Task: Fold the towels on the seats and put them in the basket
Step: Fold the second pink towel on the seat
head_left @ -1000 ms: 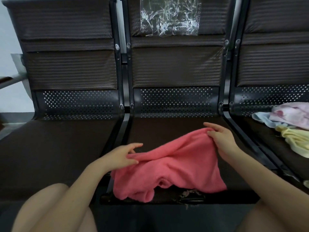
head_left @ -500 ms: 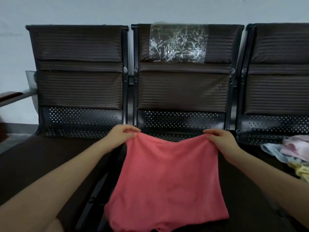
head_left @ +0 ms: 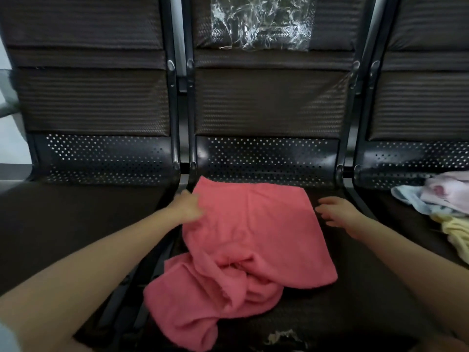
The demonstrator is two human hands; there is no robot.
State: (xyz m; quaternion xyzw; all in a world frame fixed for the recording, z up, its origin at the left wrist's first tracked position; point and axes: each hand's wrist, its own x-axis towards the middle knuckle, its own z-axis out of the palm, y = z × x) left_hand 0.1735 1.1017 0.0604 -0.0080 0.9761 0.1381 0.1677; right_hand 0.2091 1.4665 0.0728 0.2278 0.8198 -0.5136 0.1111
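Head view looks down on both hands at the middle seat [head_left: 355, 295]; left hand [head_left: 186, 208] rests on the far left edge of the pink towel [head_left: 253, 237], though motion blur hides whether its fingers pinch the cloth; right hand [head_left: 337, 212] hovers just beside the towel's far right corner, fingers spread and loosely bent, holding nothing; between the two hands the towel lies spread over the seat, far part flat, near part bunched and spilling over the front left edge; off to the right, on the next seat [head_left: 396, 219], a heap of towels [head_left: 441, 199] sits well apart, pale pink over light blue, with a yellow towel [head_left: 456, 232] nearer; crinkled clear plastic [head_left: 261, 24] clings to the middle backrest.
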